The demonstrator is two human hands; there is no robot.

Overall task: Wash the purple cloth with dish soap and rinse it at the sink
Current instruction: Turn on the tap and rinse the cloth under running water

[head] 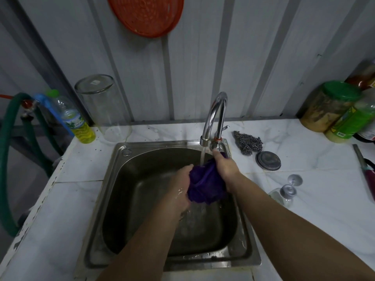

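Observation:
The purple cloth [205, 182] is bunched up over the steel sink [121, 179], right under the chrome faucet [215, 116]. Water runs from the spout onto the cloth and streams down into the basin. My left hand [180, 185] grips the cloth's left side and is wet. My right hand [226, 169] grips its upper right part, fingers curled over the top near the spout. A bottle of yellow dish soap [78, 120] with a green cap stands on the counter at the sink's back left.
An upturned clear glass jar [103, 108] stands beside the soap. Right of the faucet lie a steel scourer [247, 145], a round metal lid [268, 160] and a tipped glass [286, 191]. Jars [328, 106] crowd the back right corner. A green hose [8, 138] hangs left.

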